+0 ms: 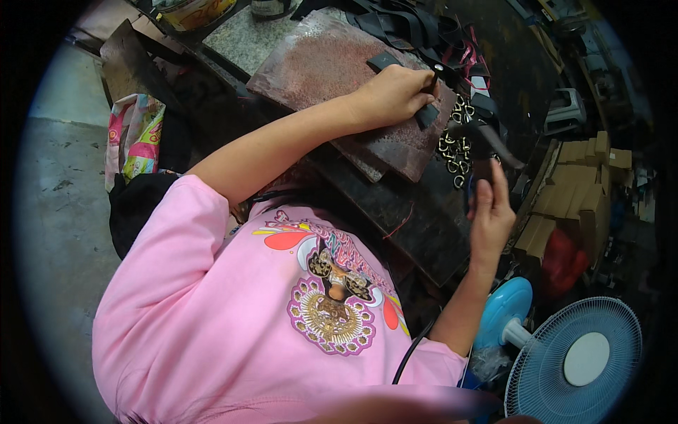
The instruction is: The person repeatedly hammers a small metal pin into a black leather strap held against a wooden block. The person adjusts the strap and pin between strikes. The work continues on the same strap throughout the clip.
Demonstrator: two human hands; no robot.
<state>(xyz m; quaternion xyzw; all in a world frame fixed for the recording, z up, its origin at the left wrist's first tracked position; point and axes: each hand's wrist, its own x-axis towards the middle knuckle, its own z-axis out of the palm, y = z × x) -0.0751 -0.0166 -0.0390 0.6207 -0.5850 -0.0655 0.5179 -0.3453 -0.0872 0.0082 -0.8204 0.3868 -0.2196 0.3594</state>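
Observation:
My left hand is closed around a short upright tool with a round, shiny top, which looks like a punch; most of it is hidden in my fingers. Under that hand lies a black strap, its two ends showing on either side, on a worn reddish slab. To the right, my right hand is closed around the handle of a hammer, whose head is smeared by motion. The hammer is apart from the punch. Several brass-coloured metal rings or buckles lie between the hands, beside the slab.
Black straps pile up behind the slab, near a pink cord. A grey stone slab and a yellow tub are at the far left. Cardboard boxes and a fan stand on the right.

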